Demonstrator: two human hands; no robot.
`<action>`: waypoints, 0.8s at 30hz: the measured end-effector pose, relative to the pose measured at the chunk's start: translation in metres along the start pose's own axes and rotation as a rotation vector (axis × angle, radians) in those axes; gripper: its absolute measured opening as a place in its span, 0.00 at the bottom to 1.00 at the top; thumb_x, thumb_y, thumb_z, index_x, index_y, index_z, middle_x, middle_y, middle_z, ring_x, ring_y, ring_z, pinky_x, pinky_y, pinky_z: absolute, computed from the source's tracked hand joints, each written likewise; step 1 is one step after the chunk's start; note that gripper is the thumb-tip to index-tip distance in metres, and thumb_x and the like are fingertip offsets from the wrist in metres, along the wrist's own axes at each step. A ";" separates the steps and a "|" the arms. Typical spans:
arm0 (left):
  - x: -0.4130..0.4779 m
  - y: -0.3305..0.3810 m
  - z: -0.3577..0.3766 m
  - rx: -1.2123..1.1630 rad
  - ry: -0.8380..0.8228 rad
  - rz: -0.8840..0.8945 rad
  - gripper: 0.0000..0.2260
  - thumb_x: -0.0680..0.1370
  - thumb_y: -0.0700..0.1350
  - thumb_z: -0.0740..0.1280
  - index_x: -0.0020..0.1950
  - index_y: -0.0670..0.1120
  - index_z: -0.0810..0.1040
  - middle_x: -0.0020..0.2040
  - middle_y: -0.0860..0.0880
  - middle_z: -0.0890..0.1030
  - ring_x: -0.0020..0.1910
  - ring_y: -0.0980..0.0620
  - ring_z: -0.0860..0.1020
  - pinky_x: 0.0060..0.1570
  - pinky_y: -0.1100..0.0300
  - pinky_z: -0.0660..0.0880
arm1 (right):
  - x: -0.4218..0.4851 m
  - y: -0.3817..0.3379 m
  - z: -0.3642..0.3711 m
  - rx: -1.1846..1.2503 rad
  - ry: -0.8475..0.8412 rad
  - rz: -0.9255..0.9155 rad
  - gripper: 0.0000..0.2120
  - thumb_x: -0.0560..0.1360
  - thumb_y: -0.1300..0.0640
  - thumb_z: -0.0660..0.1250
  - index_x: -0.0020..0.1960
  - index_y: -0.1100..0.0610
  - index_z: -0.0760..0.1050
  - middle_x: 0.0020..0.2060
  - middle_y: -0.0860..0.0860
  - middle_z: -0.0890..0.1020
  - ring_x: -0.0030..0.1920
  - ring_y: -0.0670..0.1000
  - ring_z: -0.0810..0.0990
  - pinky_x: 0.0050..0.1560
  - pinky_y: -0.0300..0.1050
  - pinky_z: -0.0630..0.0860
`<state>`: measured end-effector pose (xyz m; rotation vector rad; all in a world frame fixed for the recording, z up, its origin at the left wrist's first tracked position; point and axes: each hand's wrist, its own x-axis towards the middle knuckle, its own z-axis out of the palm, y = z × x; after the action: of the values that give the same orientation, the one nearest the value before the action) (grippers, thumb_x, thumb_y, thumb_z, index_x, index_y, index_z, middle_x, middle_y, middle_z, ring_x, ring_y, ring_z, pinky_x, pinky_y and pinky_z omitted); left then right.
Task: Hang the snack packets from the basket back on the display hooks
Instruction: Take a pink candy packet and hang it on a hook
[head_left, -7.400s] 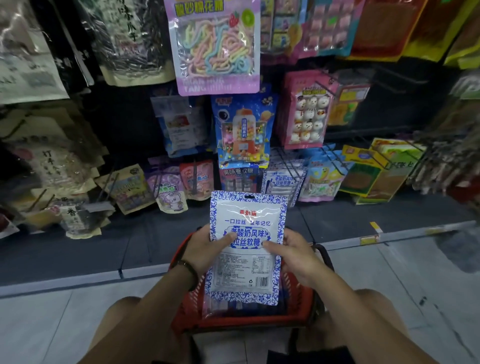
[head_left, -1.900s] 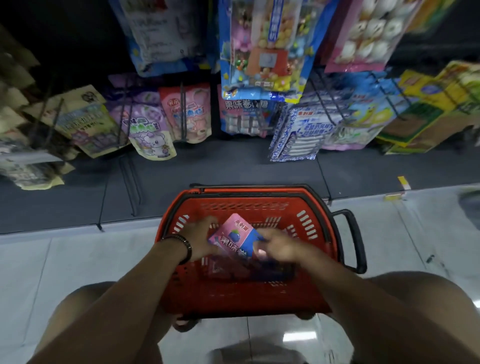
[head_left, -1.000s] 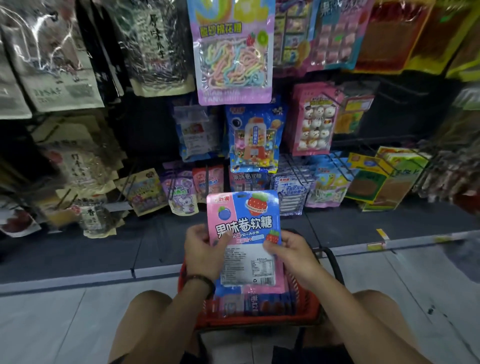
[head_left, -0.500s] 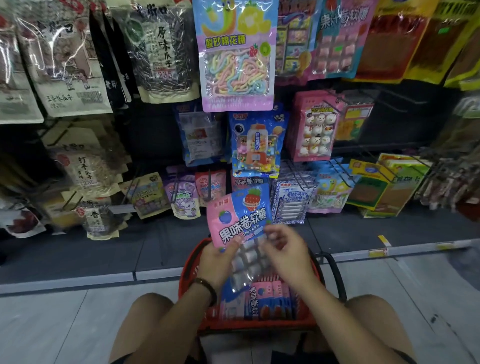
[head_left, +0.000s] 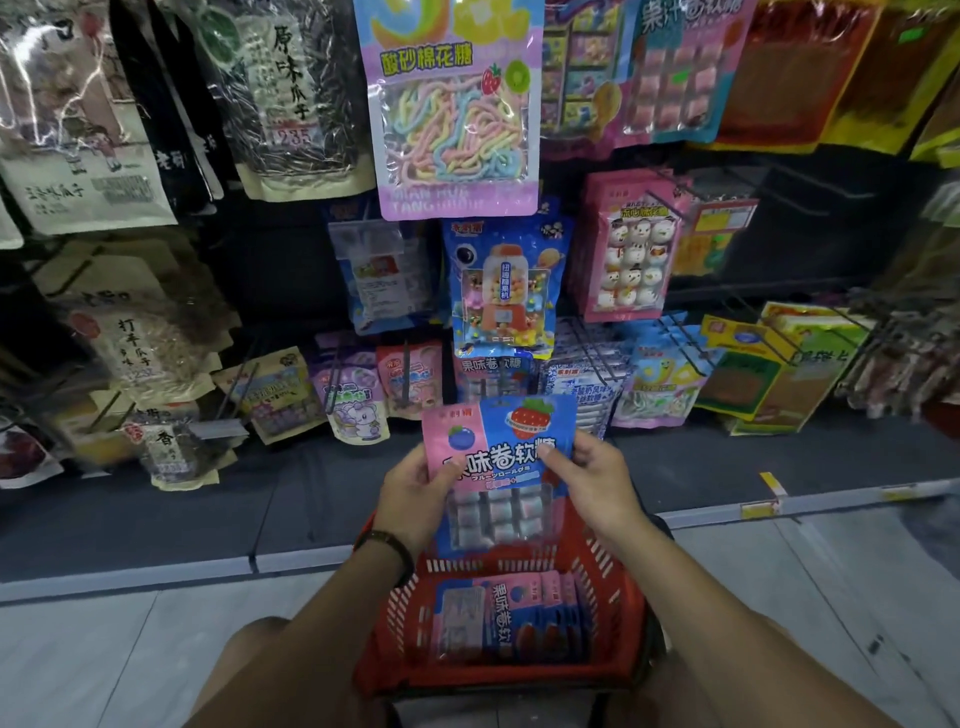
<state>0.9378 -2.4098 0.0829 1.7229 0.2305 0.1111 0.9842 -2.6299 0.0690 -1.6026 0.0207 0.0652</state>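
Both hands, left (head_left: 415, 486) and right (head_left: 589, 480), pinched the pink-and-blue candy packet (head_left: 498, 457) upright above the red basket (head_left: 613, 592). Its hang hole seemed hidden, so I might miss the matching hook (head_left: 491, 366) and tear the header.

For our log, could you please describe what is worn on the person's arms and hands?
No sleeves or gloves are in view. The left hand has a dark bracelet at its wrist; the right hand wears nothing.
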 end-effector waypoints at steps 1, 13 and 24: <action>0.007 -0.005 0.001 0.041 0.025 0.006 0.08 0.81 0.42 0.71 0.43 0.52 0.82 0.41 0.57 0.87 0.41 0.58 0.84 0.43 0.64 0.79 | 0.006 0.004 -0.002 -0.028 0.020 -0.009 0.05 0.80 0.59 0.74 0.53 0.52 0.86 0.47 0.51 0.90 0.48 0.50 0.88 0.47 0.49 0.82; 0.100 -0.060 0.037 0.090 0.071 -0.042 0.09 0.78 0.38 0.75 0.47 0.53 0.85 0.45 0.53 0.88 0.46 0.54 0.85 0.49 0.59 0.80 | 0.092 0.072 -0.002 -0.047 0.086 0.046 0.08 0.81 0.65 0.70 0.48 0.54 0.83 0.39 0.50 0.88 0.48 0.61 0.88 0.58 0.60 0.84; 0.164 -0.098 0.066 -0.041 -0.003 -0.247 0.08 0.82 0.56 0.68 0.51 0.59 0.88 0.57 0.54 0.86 0.61 0.49 0.83 0.66 0.45 0.77 | 0.166 0.114 0.005 0.004 0.075 0.219 0.08 0.85 0.50 0.67 0.49 0.46 0.83 0.48 0.48 0.86 0.52 0.58 0.86 0.57 0.56 0.84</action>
<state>1.1022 -2.4234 -0.0343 1.6406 0.4336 -0.0672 1.1441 -2.6237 -0.0544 -1.5932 0.2543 0.1741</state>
